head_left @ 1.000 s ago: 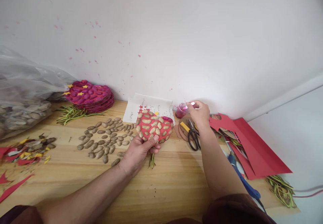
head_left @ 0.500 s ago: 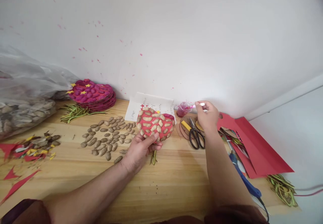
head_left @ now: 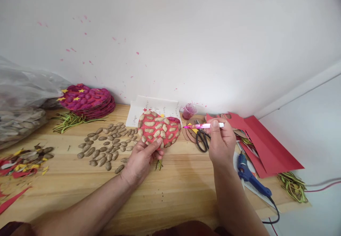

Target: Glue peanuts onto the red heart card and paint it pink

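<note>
My left hand [head_left: 142, 159] is closed on the lower edge of a red heart-shaped card [head_left: 159, 128] covered with glued peanut shells, holding it tilted up above the wooden table [head_left: 181, 186]. A green stem hangs below the card. My right hand [head_left: 221, 142] pinches a white-handled paintbrush [head_left: 204, 126] whose pink tip points left toward the heart's right edge. A small cup of pink paint [head_left: 188, 111] stands by the wall behind the brush.
Loose peanuts [head_left: 106, 147] lie left of the heart. A stack of painted pink hearts [head_left: 86, 100] and a plastic bag [head_left: 21, 104] sit far left. Black scissors [head_left: 201, 138], a blue glue gun [head_left: 249, 174], red paper [head_left: 266, 147] and green stems [head_left: 293, 186] lie right.
My right hand has come back from the paint cup toward me, bringing the brush with its pink tip beside the heart. The left hand still holds the heart.
</note>
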`<state>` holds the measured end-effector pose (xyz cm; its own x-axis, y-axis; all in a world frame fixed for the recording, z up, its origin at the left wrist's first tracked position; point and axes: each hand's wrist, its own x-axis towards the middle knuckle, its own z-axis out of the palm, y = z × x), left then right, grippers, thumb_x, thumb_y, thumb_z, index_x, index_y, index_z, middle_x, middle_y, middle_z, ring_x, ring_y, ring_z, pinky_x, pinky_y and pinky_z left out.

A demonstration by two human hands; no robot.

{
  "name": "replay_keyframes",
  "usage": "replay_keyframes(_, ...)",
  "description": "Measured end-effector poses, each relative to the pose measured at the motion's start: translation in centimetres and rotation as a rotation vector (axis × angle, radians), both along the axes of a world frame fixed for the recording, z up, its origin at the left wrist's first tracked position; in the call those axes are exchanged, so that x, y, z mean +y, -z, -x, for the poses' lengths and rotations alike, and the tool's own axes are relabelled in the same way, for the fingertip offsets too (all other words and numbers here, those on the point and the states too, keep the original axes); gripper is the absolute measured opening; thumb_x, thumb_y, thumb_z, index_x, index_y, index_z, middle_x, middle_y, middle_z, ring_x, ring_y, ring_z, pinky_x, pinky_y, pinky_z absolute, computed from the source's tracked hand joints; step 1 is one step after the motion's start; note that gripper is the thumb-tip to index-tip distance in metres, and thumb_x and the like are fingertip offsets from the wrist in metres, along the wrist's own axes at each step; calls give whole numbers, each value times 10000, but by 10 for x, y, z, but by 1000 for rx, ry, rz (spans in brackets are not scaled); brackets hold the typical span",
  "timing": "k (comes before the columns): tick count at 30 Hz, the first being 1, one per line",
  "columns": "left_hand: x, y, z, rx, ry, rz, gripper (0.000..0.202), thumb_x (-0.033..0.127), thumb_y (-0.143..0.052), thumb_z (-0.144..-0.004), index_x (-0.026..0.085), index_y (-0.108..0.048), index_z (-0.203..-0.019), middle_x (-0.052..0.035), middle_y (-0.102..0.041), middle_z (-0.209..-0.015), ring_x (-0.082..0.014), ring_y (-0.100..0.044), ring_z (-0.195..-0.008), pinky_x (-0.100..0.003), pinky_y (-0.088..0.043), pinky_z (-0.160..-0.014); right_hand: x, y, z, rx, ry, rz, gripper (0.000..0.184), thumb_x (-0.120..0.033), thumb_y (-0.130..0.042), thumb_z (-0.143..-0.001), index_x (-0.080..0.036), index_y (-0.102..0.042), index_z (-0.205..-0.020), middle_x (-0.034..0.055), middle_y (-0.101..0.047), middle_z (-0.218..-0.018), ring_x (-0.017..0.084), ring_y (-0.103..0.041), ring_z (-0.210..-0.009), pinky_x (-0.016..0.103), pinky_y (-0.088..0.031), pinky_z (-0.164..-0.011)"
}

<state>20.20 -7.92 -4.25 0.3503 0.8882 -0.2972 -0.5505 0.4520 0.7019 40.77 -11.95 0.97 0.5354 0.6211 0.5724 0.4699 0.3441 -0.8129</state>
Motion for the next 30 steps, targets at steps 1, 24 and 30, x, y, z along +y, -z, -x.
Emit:
replay_keyframes(1, -1, -1, 0, 5, 5, -8, 418, 344, -980, -576, 137, -667, -761, 10, -657, -650, -98, -606, -522, -176, -486, -454, 0, 0, -1, 4, -6, -3, 260, -446, -609, -994, -219, -633, -869, -30, -575, -722, 128, -526, -665, 271, -442, -647)
replay_keyframes(24, -6, -2, 4, 30, 37, -9, 408, 331, -983, -591, 153, -672, -786, 16, -674, -698, -103, -608, -543, -199, -492, -481, -3, -1, 0, -51, 2, 12, 224, -427, -594, -998, -225, -642, -913, -25, -579, -718, 134, -517, -646, 270, -437, -611)
replay_keyframes(30, -5, 2, 5, 28, 45, -32, 365, 339, -958, -639, 152, -687, -796, 2, -675, -702, -109, -618, -559, -197, -499, -499, -3, 0, -2, -39, 39, 28, 260, -477, -605, -981, -229, -647, -916, -17, -608, -731, 141, -530, -638, 273, -447, -604)
